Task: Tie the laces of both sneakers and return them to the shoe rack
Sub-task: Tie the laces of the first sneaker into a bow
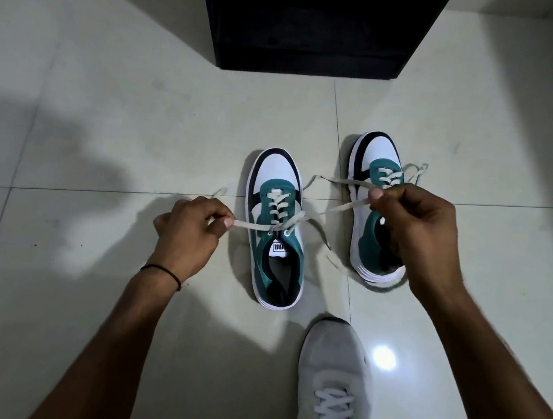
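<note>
Nearest the camera, the person's own grey shoe [332, 370] is planted on the tiled floor [106, 121]. Just beyond it the near sneaker [276, 230] stands upright, toe pointing away. Its lace [252, 225] is drawn out sideways from the top eyelets, with one end in each hand.

The left hand [190, 230] is curled, its fingers [228, 223] pinching the left end close to the shoe. The right hand [417, 232] is also curled and pinches the other end between thumb and forefinger. It is held higher and further out, above the far sneaker [375, 203].

The step in hand looks like cinching the first crossover, though the view is too small to show whether the strands are truly wrapped or only crossed.

- Pull both ends evenly and low, so the sneaker does not tip or slide.
- Keep the tension on while forming the first loop.
- Bring the right hand down level with the left for a squarer knot.

The far sneaker's laces lie loose on the floor, untied. The dark shoe rack [310, 23] stands well beyond both.
</note>
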